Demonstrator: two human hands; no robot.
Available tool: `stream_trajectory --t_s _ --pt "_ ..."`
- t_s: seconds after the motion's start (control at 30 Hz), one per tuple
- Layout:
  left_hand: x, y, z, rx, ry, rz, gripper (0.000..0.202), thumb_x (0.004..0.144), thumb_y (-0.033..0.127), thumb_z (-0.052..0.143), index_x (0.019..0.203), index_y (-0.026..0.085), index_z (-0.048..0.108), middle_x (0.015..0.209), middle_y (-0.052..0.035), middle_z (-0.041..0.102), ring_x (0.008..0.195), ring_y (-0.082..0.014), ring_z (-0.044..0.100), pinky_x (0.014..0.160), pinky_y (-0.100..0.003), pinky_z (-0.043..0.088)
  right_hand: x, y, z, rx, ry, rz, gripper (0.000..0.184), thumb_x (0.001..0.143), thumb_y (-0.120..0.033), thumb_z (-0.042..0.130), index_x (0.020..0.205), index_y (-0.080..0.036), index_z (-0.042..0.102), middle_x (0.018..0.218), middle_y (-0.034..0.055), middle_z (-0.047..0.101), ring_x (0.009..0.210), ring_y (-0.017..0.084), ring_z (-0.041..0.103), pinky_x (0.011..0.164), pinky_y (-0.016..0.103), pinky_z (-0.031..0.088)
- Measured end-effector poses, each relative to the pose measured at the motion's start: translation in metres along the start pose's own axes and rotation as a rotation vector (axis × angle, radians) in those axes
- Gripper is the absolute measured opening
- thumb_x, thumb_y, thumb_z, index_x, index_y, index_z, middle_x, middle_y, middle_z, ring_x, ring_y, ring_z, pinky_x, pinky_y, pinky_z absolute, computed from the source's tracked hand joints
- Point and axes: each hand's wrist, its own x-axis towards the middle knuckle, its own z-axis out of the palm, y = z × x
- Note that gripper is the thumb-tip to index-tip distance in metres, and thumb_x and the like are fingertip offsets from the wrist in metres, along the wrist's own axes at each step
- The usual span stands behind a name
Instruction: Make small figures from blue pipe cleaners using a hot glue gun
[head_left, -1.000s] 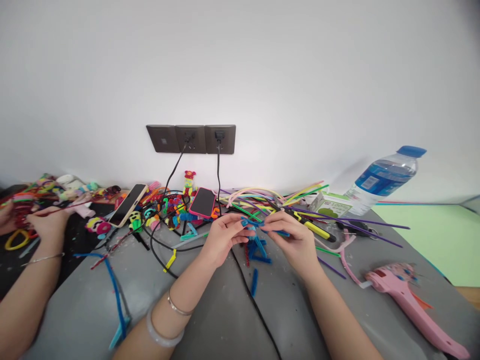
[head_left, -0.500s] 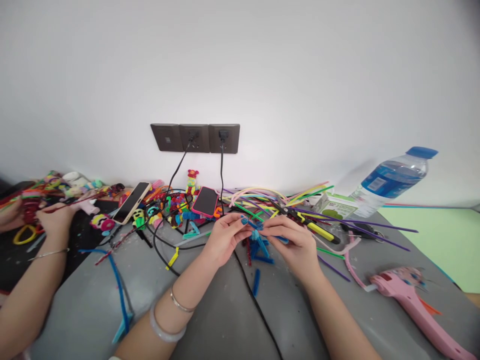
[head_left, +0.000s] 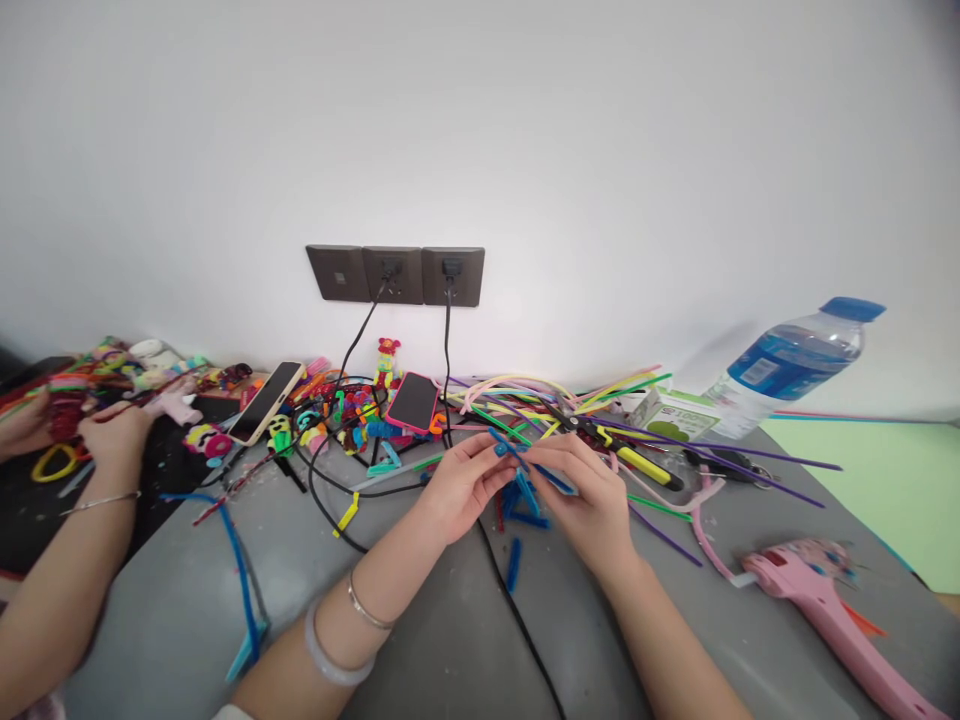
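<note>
Between my two hands is a blue pipe cleaner (head_left: 508, 443), its ends sticking out past my fingers. My left hand (head_left: 466, 482) pinches it with thumb and forefinger. From the other side my right hand (head_left: 583, 492) grips it, fingers bent and close together. The exact meeting point is partly covered by my fingertips. Below my hands, several short blue pipe cleaner pieces (head_left: 529, 519) lie on the grey table (head_left: 450, 660), and one piece (head_left: 514, 564) rests apart, nearer to me. A long bent blue pipe cleaner (head_left: 238, 560) lies to the left.
A pink glue gun (head_left: 832, 610) lies at right, before a tilted water bottle (head_left: 799, 355). Scissors (head_left: 637, 465) and a heap of coloured pipe cleaners (head_left: 525, 395) sit behind my hands. A black cable (head_left: 510, 600) crosses the table. At left, a co-worker's hands (head_left: 112, 440) handle dark red material.
My fingers have shifted slightly on the blue pipe cleaner, and one end now sticks up more plainly above my left fingertips. The whole view has moved a little.
</note>
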Motion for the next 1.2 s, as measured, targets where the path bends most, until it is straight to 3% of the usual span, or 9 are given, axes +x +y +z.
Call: stream_trajectory --t_s 0.33,0.63,0.9,1.2 --pt "-0.002 -0.002 -0.003 0.069 -0.039 -0.056 0.029 0.065 0.021 0.090 0.085 0.012 0.071 0.075 -0.0035 0.073 0.066 -0.0112 0.069 0.065 -0.021 0.056 -0.004 0.002 0.003 -0.086 0.010 -0.012 0.031 0.091 -0.013 0.062 0.118 -0.028 0.058 0.089 0.0047 0.072 0.081 0.021 0.070 0.074 0.035 0.059" --pt "-0.002 -0.001 0.002 0.050 -0.011 0.013 0.026 0.064 0.019 0.089 0.081 0.012 0.070 0.077 -0.0017 0.072 0.068 -0.0093 0.067 0.069 -0.020 0.055 -0.001 0.002 0.000 -0.011 -0.037 -0.022 0.014 0.090 -0.012 0.062 0.091 -0.026 0.065 0.094 0.0074 0.073 0.087 0.022 0.070 0.076 0.037 0.056" --pt "-0.001 0.002 0.000 0.062 -0.010 0.006 0.032 0.059 0.022 0.091 0.078 0.013 0.067 0.065 0.0018 0.065 0.061 -0.0071 0.061 0.059 -0.017 0.050 0.002 0.000 -0.003 0.018 -0.016 0.034 0.017 0.089 -0.011 0.063 0.094 -0.026 0.069 0.094 0.0068 0.071 0.088 0.022 0.068 0.078 0.036 0.056" --pt "-0.001 0.001 0.000 0.039 -0.031 0.019 0.037 0.053 0.022 0.094 0.075 0.012 0.067 0.060 0.0042 0.059 0.053 -0.0035 0.050 0.052 -0.015 0.041 0.005 0.002 -0.008 0.133 -0.086 0.099 0.015 0.090 -0.013 0.061 0.093 -0.024 0.071 0.096 0.0073 0.070 0.091 0.021 0.067 0.082 0.036 0.055"
